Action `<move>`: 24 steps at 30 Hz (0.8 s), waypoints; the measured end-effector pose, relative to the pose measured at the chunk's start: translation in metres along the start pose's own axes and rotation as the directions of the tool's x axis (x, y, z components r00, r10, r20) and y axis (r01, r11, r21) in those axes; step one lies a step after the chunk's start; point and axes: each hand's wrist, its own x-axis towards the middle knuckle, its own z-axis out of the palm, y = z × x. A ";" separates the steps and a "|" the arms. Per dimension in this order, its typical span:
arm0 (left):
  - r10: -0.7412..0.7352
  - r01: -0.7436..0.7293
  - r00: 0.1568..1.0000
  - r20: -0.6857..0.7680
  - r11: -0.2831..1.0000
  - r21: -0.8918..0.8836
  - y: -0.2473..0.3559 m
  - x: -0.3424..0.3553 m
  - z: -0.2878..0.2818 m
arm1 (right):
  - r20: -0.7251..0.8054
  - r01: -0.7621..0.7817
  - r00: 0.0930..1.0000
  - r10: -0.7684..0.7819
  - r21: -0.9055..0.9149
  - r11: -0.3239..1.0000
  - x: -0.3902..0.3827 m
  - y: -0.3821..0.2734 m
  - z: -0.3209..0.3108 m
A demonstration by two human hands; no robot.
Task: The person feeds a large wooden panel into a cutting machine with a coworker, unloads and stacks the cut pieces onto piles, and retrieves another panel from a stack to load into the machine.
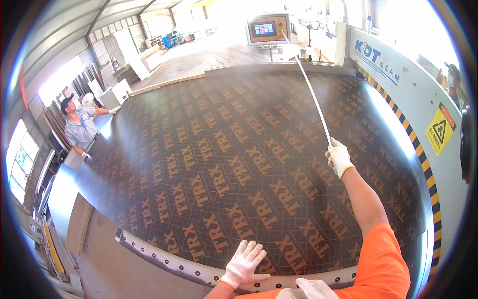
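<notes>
A large dark brown panel with a repeated printed pattern lies flat in front of me. My left hand, in a white glove, rests with fingers spread on the panel's near edge. In my gloved right hand is the near end of a long thin white stick, which slants away over the panel. Its far tip meets the front of a control box with a small screen, beyond the panel's far edge; whether it presses a button is too small to tell.
A co-worker in grey holds the panel's left edge with gloved hands. Along the right runs a pale machine beam with black-yellow striping and a yellow warning sign. A pale rail with round holes borders the near edge. Another person is beyond the beam.
</notes>
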 end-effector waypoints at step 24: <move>0.086 -0.093 0.995 0.053 0.985 0.148 0.004 -0.008 0.003 | -0.217 -0.025 0.406 -0.888 -0.974 0.226 -0.229 -0.191 -0.534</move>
